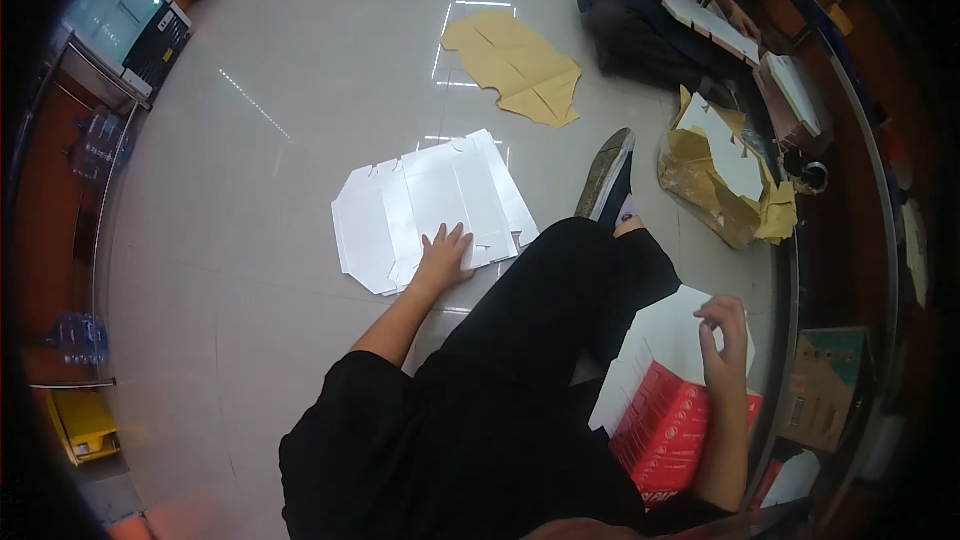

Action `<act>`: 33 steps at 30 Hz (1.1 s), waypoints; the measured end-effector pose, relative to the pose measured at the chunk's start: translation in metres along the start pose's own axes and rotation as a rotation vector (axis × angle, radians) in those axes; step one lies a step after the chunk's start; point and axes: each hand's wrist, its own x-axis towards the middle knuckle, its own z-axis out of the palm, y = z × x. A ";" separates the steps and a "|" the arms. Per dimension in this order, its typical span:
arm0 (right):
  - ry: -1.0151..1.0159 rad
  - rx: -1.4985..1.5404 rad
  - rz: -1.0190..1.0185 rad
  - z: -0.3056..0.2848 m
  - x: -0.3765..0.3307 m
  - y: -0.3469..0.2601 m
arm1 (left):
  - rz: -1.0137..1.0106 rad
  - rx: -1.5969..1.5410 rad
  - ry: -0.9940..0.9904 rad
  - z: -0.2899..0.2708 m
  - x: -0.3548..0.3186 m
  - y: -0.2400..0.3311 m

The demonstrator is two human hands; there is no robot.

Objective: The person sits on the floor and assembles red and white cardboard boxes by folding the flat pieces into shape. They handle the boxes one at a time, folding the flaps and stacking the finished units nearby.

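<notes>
My left hand (444, 258) lies with its fingers spread on a stack of flat white cardboard box blanks (425, 195), slotted and creased, on the floor left of my leg. To the right of my legs, my right hand (727, 340) is raised above red-and-white printed box blanks (660, 420). Its fingers are loosely bent, apart from the thumb, and nothing shows in them. White sides of the blanks show beneath that hand, while my leg and forearm hide part of the pile.
A crumpled brown paper sheet (520, 65) lies farther out. Torn brown wrapping with white card (715, 165) sits beyond my shoe (608, 175). At the far right a seated person (650, 20) holds a white card piece (712, 28). A cardboard carton (825, 390) stands on the right shelf.
</notes>
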 end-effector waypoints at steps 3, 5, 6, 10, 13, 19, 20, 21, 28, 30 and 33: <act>-0.082 0.032 0.059 0.010 0.008 0.016 | -0.004 0.002 0.066 -0.013 -0.006 0.010; -0.173 0.007 0.136 0.016 0.007 0.025 | -0.016 0.012 0.107 -0.017 -0.009 0.015; -0.207 0.043 0.155 0.014 0.005 0.027 | 0.039 0.002 0.112 -0.015 -0.007 0.013; -0.165 0.048 0.138 0.004 0.004 0.036 | 0.200 -0.115 0.141 -0.013 -0.002 0.002; -0.156 0.069 0.168 0.001 0.003 0.042 | 0.245 -0.135 0.140 -0.024 0.001 0.007; -0.193 0.109 0.201 -0.003 0.002 0.044 | 0.099 -0.300 0.074 -0.053 0.012 0.016; -0.198 0.109 0.206 -0.004 0.001 0.045 | 0.182 -0.257 0.129 -0.057 0.014 0.017; -0.203 0.109 0.212 -0.004 0.000 0.046 | 0.266 -0.214 0.184 -0.062 0.016 0.019; -0.222 0.112 0.182 -0.009 -0.007 0.046 | 0.228 -0.155 -0.139 -0.082 0.024 0.029; -0.221 0.094 0.135 -0.012 -0.009 0.048 | 0.427 -0.173 -0.101 -0.054 0.033 0.016; -0.237 0.162 0.157 -0.014 -0.011 0.049 | 0.651 -0.037 -0.083 -0.028 0.045 0.005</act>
